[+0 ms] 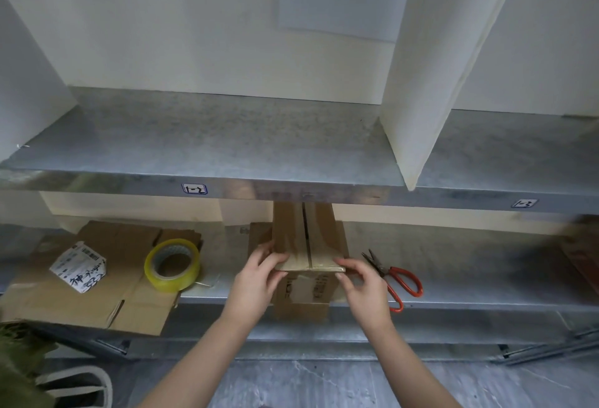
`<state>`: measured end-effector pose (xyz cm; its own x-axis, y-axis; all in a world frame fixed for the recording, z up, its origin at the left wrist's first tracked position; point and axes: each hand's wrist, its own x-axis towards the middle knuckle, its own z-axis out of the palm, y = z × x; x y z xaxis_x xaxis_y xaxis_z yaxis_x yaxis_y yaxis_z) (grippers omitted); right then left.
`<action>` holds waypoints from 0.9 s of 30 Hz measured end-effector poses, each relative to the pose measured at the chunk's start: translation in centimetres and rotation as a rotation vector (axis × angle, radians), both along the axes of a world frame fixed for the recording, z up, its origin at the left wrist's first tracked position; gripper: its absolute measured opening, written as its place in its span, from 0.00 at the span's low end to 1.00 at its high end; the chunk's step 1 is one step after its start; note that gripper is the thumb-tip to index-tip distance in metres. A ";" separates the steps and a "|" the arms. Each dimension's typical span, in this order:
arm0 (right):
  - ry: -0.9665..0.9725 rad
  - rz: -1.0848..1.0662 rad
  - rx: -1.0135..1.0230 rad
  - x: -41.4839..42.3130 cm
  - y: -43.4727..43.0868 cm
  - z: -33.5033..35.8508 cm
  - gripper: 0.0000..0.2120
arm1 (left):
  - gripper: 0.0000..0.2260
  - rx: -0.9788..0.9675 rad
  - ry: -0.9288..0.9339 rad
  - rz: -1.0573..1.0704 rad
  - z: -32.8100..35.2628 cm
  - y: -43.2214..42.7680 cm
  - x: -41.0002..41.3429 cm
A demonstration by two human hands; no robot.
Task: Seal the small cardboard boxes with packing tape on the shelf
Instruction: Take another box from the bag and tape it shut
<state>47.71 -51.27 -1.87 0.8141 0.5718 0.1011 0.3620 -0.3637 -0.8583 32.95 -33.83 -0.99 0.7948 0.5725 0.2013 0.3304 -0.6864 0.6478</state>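
On the lower shelf, the small cardboard box stands at the middle, its near end jutting past the shelf's front edge. Its top flaps are folded shut and meet along a dark centre seam, so its contents are hidden. A clear strip of tape runs along the near top edge. The left hand grips the near left corner at 7 o'clock, fingers curled narrow over the top. The right hand pinches the near right corner at 5 o'clock. A yellowish tape roll lies at 9 o'clock on flattened cardboard, beside a white parcel. Red-handled scissors lie at 3 o'clock, just beside the right hand.
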 end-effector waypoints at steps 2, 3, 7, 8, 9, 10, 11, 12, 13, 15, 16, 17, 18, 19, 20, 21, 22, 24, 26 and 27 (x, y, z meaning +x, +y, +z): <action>0.002 0.042 0.003 -0.1 0.1 -0.2 0.15 | 0.13 -0.140 -0.029 0.012 -0.4 -0.3 -0.3; 0.034 0.067 0.010 -0.1 0.1 -0.2 0.14 | 0.14 -0.227 -0.034 0.010 -0.3 -0.3 -0.4; 0.010 0.043 -0.034 0.5 0.7 0.2 0.12 | 0.17 -0.301 0.004 0.011 0.7 0.4 -0.1; 0.014 0.050 -0.064 0.8 0.9 0.5 0.12 | 0.18 -0.338 0.026 0.002 1.0 0.5 0.1; 0.045 0.071 -0.085 1.2 0.9 0.8 0.12 | 0.18 -0.402 0.040 -0.006 1.2 0.6 0.2; 0.109 0.100 -0.106 1.6 0.9 1.2 0.11 | 0.18 -0.491 0.042 -0.004 1.5 0.7 0.4; 0.198 0.133 -0.113 1.9 1.0 1.6 0.11 | 0.19 -0.590 0.038 0.010 1.7 0.8 0.6; 0.276 0.144 -0.128 2.0 1.2 2.1 0.12 | 0.23 -0.669 0.030 0.038 1.9 0.9 0.7; 0.328 0.122 -0.128 2.1 1.6 2.4 0.14 | 0.28 -0.722 0.022 0.077 2.0 1.1 1.0; 0.353 0.021 -0.131 2.1 2.7 2.9 0.17 | 0.34 -0.829 0.016 0.121 2.3 1.5 1.7; 0.372 -0.004 -0.137 2.1 3.2 3.2 0.22 | 0.34 -0.909 0.011 0.118 2.5 1.6 2.0; 0.411 -0.005 -0.146 2.0 3.6 3.4 0.27 | 0.34 -0.982 0.005 0.115 2.7 1.6 2.1; 0.452 0.007 -0.170 1.9 3.8 3.7 0.30 | 0.33 -1.030 -0.008 0.121 2.7 1.5 2.2; 0.480 0.026 -0.194 1.8 3.8 3.8 0.31 | 0.34 -1.051 -0.020 0.139 2.7 1.4 2.1; 0.492 0.038 -0.218 1.5 3.6 3.9 0.31 | 0.36 -1.051 -0.021 0.164 2.6 1.1 1.8; 0.501 0.047 -0.224 1.1 3.2 3.8 0.31 | 0.36 -1.026 -0.011 0.191 2.5 0.7 1.3; 0.522 0.050 -0.215 0.4 2.7 3.8 0.31 | 0.36 -0.985 -0.003 0.218 2.3 0.3 0.8; 0.573 0.042 -0.154 -1.1 1.7 3.9 0.30 | 0.35 -0.915 -0.032 0.246 1.8 -0.4 -0.5; 0.555 0.020 -0.111 -2.4 0.8 3.7 0.31 | 0.39 -0.932 -0.089 0.241 1.8 -0.9 -1.5; 0.538 0.012 -0.107 -2.9 0.4 3.6 0.32 | 0.40 -0.950 -0.097 0.233 2.0 -1.1 -1.9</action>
<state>44.84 -50.83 1.70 0.7282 0.5658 -0.3867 -0.1128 -0.4576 -0.8820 31.08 -34.97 0.96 0.6459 0.6703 -0.3655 0.3079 0.2094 0.9281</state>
